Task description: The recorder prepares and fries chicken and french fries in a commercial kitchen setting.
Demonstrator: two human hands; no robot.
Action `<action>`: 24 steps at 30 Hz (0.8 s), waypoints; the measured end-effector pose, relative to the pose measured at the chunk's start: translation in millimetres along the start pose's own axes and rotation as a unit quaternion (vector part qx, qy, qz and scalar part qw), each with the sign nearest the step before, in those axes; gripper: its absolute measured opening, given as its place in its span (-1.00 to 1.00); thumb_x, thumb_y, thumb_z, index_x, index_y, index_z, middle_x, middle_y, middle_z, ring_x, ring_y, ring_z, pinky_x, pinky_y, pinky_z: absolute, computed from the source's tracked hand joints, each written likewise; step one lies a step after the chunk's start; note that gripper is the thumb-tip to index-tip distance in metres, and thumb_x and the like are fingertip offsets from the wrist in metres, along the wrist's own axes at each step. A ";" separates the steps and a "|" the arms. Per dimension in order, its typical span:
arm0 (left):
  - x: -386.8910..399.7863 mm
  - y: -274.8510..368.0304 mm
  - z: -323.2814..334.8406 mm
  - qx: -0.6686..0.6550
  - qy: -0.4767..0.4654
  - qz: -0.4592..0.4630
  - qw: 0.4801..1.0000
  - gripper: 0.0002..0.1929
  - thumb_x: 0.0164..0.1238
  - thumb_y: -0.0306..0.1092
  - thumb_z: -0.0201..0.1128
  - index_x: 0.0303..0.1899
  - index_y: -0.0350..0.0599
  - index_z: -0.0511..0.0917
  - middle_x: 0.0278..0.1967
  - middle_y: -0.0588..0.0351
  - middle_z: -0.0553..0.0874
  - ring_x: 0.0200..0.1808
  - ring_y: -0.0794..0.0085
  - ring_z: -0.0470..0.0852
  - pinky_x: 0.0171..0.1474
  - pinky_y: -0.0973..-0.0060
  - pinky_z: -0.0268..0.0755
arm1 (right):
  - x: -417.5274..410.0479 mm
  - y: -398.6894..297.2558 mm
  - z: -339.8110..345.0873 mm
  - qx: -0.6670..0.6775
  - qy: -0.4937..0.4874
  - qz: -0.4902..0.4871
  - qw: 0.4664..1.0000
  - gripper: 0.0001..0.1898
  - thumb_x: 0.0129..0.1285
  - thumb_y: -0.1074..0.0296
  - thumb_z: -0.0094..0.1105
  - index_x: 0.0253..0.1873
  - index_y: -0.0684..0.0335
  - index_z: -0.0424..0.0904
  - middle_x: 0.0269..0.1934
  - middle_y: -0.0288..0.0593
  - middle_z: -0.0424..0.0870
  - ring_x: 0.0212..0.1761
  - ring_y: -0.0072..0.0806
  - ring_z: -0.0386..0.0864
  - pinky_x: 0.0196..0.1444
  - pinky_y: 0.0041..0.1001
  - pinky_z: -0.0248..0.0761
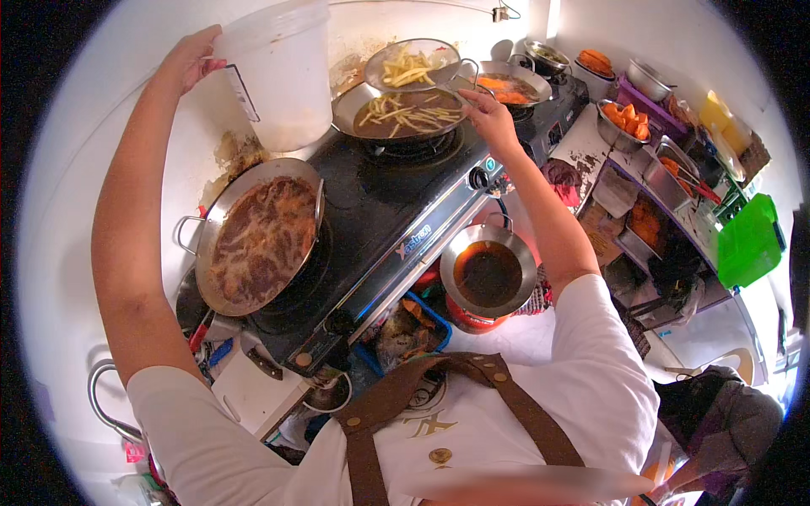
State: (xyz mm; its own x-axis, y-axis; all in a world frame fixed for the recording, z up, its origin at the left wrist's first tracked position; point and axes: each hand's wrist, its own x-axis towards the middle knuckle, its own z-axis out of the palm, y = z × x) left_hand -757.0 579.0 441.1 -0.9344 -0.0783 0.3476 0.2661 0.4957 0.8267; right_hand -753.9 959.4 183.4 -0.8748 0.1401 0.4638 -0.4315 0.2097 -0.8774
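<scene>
High at the left, my left hand (193,60) grips the rim side of a large translucent plastic bucket (285,76), which hangs tilted over the back of the stove. My right hand (490,120) holds the handle of a mesh strainer (411,64) with cut fries in it. Below the strainer, a metal wok (347,111) holds more fries (411,119) in dark oil on a burner. Nearer me on the left, another wok (212,284) is full of foaming brown oil, with pieces in it that I cannot make out.
Behind on the right, a third wok (543,88) holds orange pieces in oil. A pan of dark liquid (487,275) stands low in front of the black gas stove (373,209). At right are a steel bowl of orange pieces (623,136) and a green plastic container (750,243). A knife (264,364) lies at lower left.
</scene>
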 end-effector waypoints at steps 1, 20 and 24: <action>3.4 -2.1 -5.9 0.003 -0.004 -0.009 1.000 -0.73 0.12 -0.12 0.14 -0.38 -0.15 0.45 -0.52 0.24 0.42 -0.56 0.56 0.48 -0.53 0.76 0.37 | 0.4 -1.7 1.2 0.002 -0.001 -0.002 1.000 -0.64 0.09 0.42 0.11 0.05 0.18 0.50 -0.54 -0.41 0.37 -0.56 -0.73 0.24 -0.55 -0.67 0.08; -1.0 -6.2 1.0 -0.032 -0.019 0.048 0.998 -0.67 0.07 -0.10 0.18 -0.27 -0.18 0.47 -0.31 0.13 0.43 -0.53 0.54 0.49 -0.48 0.74 0.41 | 6.5 -8.0 0.1 -0.053 -0.003 0.011 0.999 -0.66 0.10 0.40 0.09 0.02 0.24 0.51 -0.59 -0.43 0.36 -0.61 -0.74 0.23 -0.60 -0.67 0.08; 17.0 -4.2 4.1 0.036 -0.018 0.048 0.998 -0.63 0.07 -0.09 0.20 -0.23 -0.20 0.46 -0.21 0.09 0.39 -0.48 0.49 0.50 -0.48 0.75 0.39 | 33.8 2.3 -17.3 -0.105 0.009 -0.080 0.991 -0.67 0.09 0.41 0.09 0.01 0.24 0.52 -0.53 -0.37 0.44 -0.54 -0.70 0.32 -0.52 -0.65 0.20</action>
State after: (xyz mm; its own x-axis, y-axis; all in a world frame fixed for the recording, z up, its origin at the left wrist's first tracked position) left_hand -775.0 579.1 441.8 -0.9135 0.0025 0.4068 0.3382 0.5604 0.7560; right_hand -780.7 981.3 199.2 -0.7939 0.1058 0.5987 -0.5074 0.4271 -0.7484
